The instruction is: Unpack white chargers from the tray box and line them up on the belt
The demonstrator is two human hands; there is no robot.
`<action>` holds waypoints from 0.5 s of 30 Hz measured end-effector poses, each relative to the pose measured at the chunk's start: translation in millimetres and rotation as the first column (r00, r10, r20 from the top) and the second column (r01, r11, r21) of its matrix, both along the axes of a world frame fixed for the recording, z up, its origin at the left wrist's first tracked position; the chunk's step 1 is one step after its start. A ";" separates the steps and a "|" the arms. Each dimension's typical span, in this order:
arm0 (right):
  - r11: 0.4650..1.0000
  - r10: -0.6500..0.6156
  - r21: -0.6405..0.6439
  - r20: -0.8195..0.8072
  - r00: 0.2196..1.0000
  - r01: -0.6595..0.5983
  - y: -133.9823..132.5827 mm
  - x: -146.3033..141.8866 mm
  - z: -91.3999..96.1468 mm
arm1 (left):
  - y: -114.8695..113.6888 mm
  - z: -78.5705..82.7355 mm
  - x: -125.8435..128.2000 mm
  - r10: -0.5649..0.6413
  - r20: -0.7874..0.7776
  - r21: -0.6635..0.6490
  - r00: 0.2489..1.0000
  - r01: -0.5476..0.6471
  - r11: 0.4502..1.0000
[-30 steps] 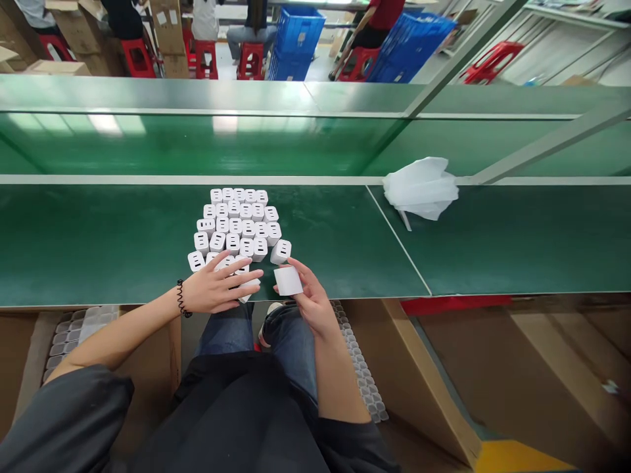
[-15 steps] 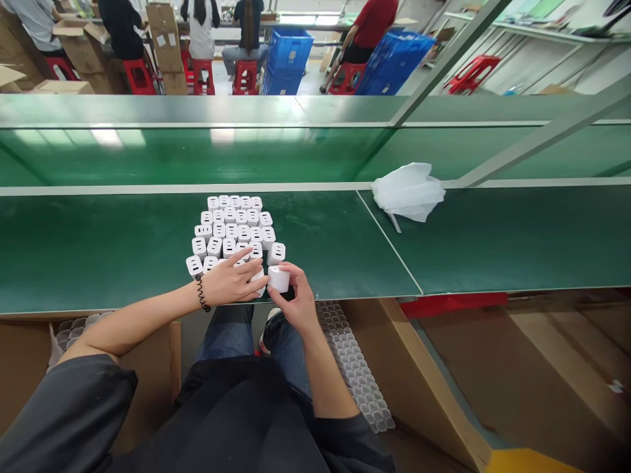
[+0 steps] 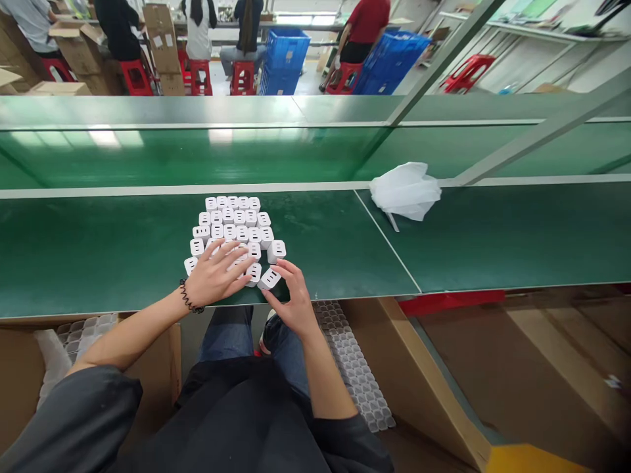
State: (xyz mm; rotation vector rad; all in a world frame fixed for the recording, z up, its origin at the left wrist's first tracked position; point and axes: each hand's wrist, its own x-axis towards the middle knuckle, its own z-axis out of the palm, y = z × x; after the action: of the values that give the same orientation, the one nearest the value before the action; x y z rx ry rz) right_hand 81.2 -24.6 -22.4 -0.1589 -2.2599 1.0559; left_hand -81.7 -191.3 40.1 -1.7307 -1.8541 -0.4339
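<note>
Pinching a tilted white block (image 3: 269, 278) between right hand (image 3: 295, 303) thumb and fingers, near the bench's (image 3: 325, 243) front edge.
Block sits between 4 and 5 o'clock from the middle of the block rows (image 3: 229, 215); side grip presumably leaves its slotted face exposed. Left hand (image 3: 217, 272): fingers apart, spread over near rows, probably steadying them. Blocks smooth, hard-looking, round-cornered, dark-slotted; bench flat, green. Crumpled white sheet (image 3: 407, 190), thin-looking, between 2 and 3 o'clock from rows.
</note>
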 end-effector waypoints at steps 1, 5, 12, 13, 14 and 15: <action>1.000 -0.003 0.014 0.011 1.000 0.003 1.7 0.4 0.6 | -7.9 -0.8 -3.3 0.026 0.031 0.030 0.999 -0.027 0.999; 0.999 0.034 -0.012 0.054 0.998 -0.033 4.7 -5.1 0.8 | -33.4 -14.4 -20.1 0.175 0.176 0.027 0.969 -0.183 0.983; 0.988 -0.134 -0.089 -0.076 0.988 0.127 0.9 4.3 -5.9 | -49.4 -25.2 -43.9 0.090 0.232 0.011 0.968 -0.095 0.995; 0.964 -0.247 -0.117 -0.070 0.966 0.238 4.5 15.4 -12.2 | -50.3 -23.8 -43.1 0.078 0.216 0.043 0.973 -0.089 0.995; 0.926 -0.360 -0.137 -0.044 0.932 0.351 9.2 29.5 -20.8 | -50.9 -22.3 -40.6 0.068 0.190 0.077 0.980 -0.084 0.994; 0.879 -0.459 -0.148 -0.003 0.888 0.454 14.7 46.1 -31.9 | -50.8 -20.8 -36.1 0.043 0.161 0.121 0.986 -0.063 0.991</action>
State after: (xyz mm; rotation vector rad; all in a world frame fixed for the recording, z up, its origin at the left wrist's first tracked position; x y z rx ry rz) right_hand 127.3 -9.9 -54.4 -0.6931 -1.9687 0.9477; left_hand -117.8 -242.1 19.3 -1.5987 -1.9331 -0.6690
